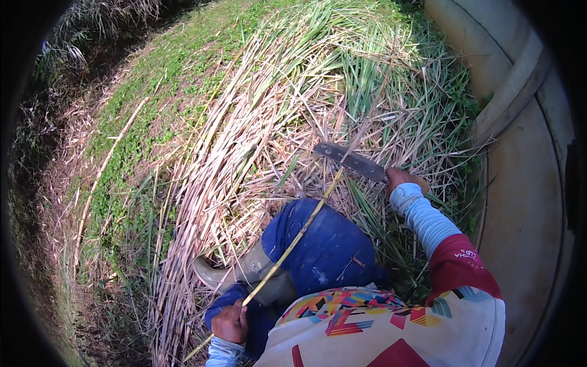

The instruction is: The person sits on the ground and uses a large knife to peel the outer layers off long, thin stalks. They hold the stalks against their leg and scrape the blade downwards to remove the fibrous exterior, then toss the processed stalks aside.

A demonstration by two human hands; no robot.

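Note:
My left hand point(230, 322) is closed round the lower part of a thin, yellow, jointed cane stalk point(300, 235). The stalk slants up and to the right across my bent leg in blue trousers point(327, 251). In my right hand point(403, 180), at the right, is the handle of a machete point(354, 163), its broad dark blade pointing left. That blade lies by the stalk's far end; whether the two touch I cannot tell. Beneath them spreads a thick layer of dry and green cane leaves point(293, 140).
A large pale, curved wall or tank point(520, 183) with a slanting beam point(513, 92) borders the right side. Further long stalks point(110, 159) lie on the grass at left. Dark brush point(61, 61) stands at the far left. My rubber boots point(244, 269) rest on the leaves.

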